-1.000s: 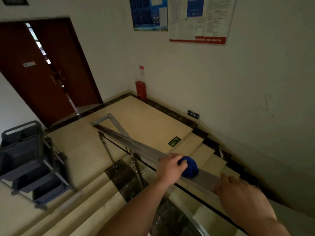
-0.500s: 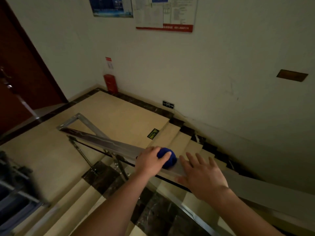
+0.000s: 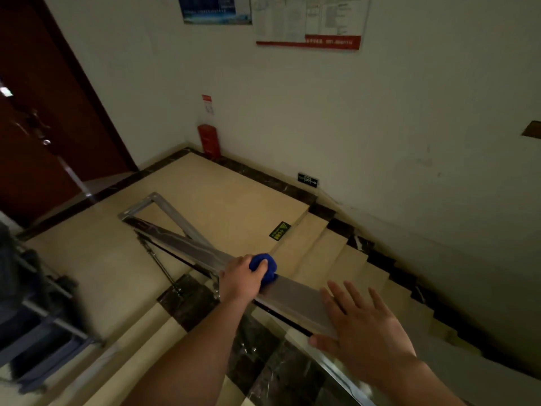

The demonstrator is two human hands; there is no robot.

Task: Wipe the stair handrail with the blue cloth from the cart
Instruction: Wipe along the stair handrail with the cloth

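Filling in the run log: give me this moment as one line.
phase: wiping | left hand: presses cloth on handrail | right hand: open, flat on handrail | cart: left edge

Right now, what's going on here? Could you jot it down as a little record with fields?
place: stair landing by a white wall
left hand: closed on the blue cloth, pressing it on the handrail
right hand: open, flat on the handrail, nearer the camera
cart: far left, blurred
red box: on the floor in the corner
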